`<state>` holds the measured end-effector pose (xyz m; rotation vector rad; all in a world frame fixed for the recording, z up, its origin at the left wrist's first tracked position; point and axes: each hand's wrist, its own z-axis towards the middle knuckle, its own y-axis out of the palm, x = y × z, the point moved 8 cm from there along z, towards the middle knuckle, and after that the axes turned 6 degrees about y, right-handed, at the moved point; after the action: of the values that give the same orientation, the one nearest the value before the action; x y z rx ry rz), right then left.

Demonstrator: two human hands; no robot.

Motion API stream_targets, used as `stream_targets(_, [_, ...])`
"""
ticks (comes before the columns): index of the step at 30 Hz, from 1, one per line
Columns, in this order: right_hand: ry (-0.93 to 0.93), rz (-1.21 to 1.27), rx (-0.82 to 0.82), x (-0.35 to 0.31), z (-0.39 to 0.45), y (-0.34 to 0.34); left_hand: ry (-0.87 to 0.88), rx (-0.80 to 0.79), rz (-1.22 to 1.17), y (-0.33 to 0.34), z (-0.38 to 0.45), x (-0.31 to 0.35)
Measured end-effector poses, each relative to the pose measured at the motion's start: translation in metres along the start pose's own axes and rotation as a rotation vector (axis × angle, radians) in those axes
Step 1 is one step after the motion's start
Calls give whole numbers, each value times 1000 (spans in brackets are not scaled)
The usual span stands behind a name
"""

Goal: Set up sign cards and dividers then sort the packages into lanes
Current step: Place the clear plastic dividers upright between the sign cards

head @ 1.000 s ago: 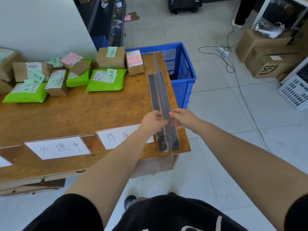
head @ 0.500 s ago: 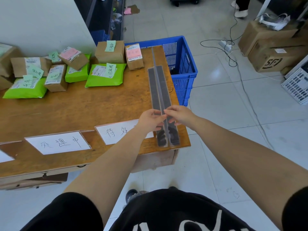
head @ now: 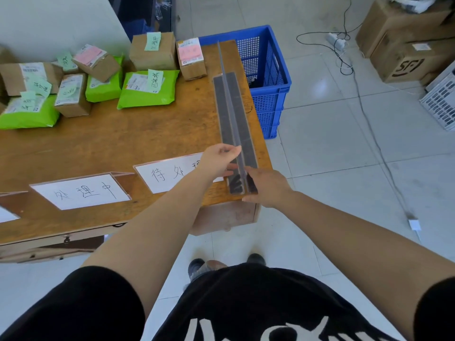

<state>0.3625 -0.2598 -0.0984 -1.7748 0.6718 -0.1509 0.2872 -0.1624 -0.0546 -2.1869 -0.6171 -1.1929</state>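
Observation:
A long clear divider [head: 234, 112] with an upright fin and dark base strips lies lengthwise along the right edge of the wooden table [head: 147, 141]. My left hand [head: 218, 161] pinches the fin near its near end. My right hand [head: 267, 185] grips the divider's near end at the table's front corner. Two white sign cards stand along the front edge, one [head: 81, 193] left of the other [head: 167, 174], which my left arm partly covers. Green bag packages [head: 147, 88] and brown box packages [head: 152, 51] with sticky notes sit at the back left.
A blue plastic crate [head: 270, 75] stands on the floor against the table's right side. Cardboard boxes [head: 403, 55], a power strip [head: 337, 40] and trailing cables lie on the tiled floor to the right. Part of a third sign card [head: 6, 215] shows at the far left.
My right hand slid back along the divider to its near end. The left hand stays on the fin, and the divider has barely moved on the table.

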Motion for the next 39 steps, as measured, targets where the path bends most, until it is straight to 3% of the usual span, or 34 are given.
stream_targets(5, [28,-79,28,2,1,2,13,19,38,0,1,0])
stream_targets(10, [30,47,63,7,-4,1,27,28,63,3,3,0])
stream_targets(19, [255,307,109,28,-16,-21,45,35,150,7,2,13])
stream_targets(21, [283,410,182,37,-15,-30,61,37,200,7,3,19])
stream_targets(28, [279,777,688,62,-25,-109,231,90,303,9,-2,62])
stream_targets(35, [185,818,903,52,-44,-171,230,58,124,19,-10,99])
stream_targets(39, [27,713,1073,19,-76,-196,128,-162,-447,40,-25,126])
